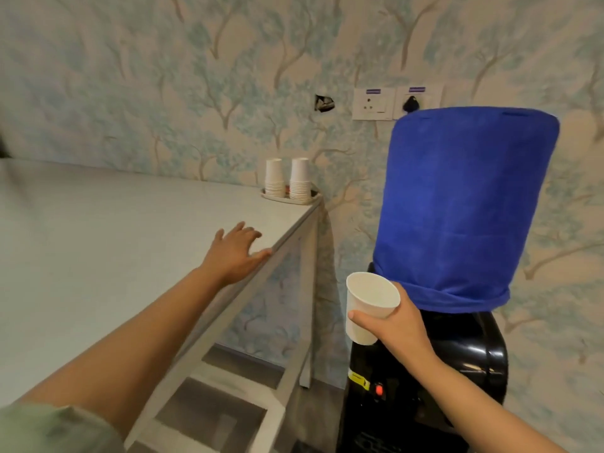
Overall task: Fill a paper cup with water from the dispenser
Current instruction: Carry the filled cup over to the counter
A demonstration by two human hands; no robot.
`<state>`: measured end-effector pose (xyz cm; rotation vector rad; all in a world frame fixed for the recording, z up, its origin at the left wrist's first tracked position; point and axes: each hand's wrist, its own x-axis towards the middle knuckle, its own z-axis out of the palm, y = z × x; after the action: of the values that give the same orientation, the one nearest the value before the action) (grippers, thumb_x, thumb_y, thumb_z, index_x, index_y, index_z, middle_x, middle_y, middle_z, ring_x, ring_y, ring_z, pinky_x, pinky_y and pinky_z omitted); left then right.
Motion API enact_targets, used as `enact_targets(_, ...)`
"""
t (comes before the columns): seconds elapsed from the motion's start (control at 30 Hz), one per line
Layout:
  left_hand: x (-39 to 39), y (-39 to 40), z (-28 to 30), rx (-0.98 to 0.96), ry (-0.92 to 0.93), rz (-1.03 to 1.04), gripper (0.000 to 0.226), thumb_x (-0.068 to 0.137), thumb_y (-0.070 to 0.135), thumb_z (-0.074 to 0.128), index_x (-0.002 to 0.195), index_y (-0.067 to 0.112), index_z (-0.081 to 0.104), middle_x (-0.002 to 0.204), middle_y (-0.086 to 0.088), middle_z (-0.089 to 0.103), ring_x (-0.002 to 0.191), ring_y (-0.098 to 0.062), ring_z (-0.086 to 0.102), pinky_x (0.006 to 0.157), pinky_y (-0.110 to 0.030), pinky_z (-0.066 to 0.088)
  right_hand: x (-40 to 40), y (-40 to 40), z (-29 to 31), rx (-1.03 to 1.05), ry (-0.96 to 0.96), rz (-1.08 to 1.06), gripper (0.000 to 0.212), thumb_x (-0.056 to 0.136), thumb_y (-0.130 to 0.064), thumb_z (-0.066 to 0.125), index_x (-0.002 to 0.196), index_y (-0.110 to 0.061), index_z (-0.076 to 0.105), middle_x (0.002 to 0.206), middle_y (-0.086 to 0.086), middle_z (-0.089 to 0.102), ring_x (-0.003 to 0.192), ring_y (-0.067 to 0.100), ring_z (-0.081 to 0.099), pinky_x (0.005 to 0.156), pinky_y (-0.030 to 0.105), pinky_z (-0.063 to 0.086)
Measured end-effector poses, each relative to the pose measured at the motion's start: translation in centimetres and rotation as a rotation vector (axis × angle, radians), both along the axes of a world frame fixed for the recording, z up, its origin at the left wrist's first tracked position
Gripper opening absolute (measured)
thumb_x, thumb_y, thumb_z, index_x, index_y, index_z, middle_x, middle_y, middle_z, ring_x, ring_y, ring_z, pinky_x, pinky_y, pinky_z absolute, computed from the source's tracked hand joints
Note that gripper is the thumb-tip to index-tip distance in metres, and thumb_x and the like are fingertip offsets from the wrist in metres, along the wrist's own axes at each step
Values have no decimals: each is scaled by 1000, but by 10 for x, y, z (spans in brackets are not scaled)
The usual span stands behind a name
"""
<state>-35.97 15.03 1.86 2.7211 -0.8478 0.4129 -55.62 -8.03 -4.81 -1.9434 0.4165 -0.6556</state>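
My right hand [397,322] grips a white paper cup [367,305], upright and looking empty, in front of the black water dispenser [457,371]. The dispenser's bottle wears a blue cloth cover [464,207]. The taps are hidden behind my hand and the cup. My left hand [233,253] lies flat with fingers spread on the edge of the white table [98,240], holding nothing.
Two stacks of white paper cups [289,181] stand upside down on a small tray [277,199] at the table's far right corner. Wall sockets [374,103] sit above the dispenser on the patterned wall. A red switch [379,389] glows on the dispenser's front.
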Motion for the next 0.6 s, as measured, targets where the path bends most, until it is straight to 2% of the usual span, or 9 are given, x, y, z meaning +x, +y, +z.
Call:
enact_targets(0.17,29,96,0,-50,126,262,63,92,55,36,139,14,39,153,-6,32,145,-20,13,115,-51,12,25,24,18,-30,21,73,76,50,-45,81,117,-29,49,113,-5,60,106,20,56,89,45,50)
enact_targets(0.27,32,140,-8,-44,164,392,66,91,58,35,140,14,37,153,-7,30,144,-23,13,113,-55,11,38,37,26,-24,18,98,81,43,-51,78,116,-30,49,111,-5,60,106,21,57,90,49,50)
enact_targets(0.4,28,186,-26,174,145,547,60,89,61,31,135,24,44,149,-7,32,139,-29,18,108,-62,20,63,59,37,-8,-37,170,70,45,-47,81,105,-39,47,94,-20,56,99,18,58,85,43,51)
enact_targets(0.47,27,199,-29,115,236,621,62,90,60,27,133,18,45,146,-8,35,138,-28,21,108,-61,21,76,71,44,-2,-69,219,68,50,-42,83,106,-38,46,95,-19,56,96,14,57,81,38,50)
enact_targets(0.6,28,200,-31,76,304,686,65,90,57,26,132,10,43,145,-11,38,138,-28,25,110,-59,17,102,102,65,43,-123,307,66,47,-42,83,103,-38,50,93,-22,57,84,-5,58,67,20,45)
